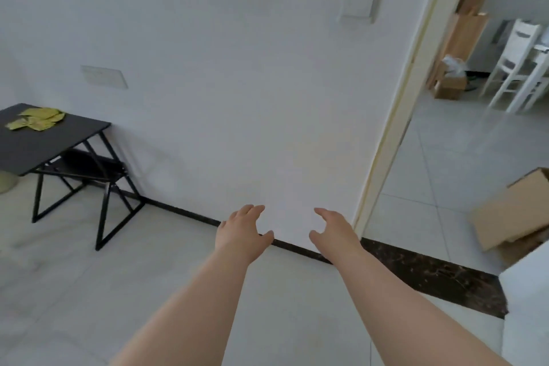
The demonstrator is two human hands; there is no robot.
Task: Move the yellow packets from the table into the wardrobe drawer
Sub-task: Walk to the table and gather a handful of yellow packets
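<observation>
Facing wall (237, 68); yellow packets (37, 119) on table (44, 145) far left.

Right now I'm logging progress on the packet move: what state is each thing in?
left hand: open, empty
right hand: open, empty
yellow packets: loose pile on the table
black table: standing against the wall
cardboard box: tilted on the floor
doorway: open

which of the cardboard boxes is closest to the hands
The large tilted brown cardboard box at the right edge, just past the doorway. The smaller brown cardboard box sits far back in the next room, near the white wooden chair.
</observation>
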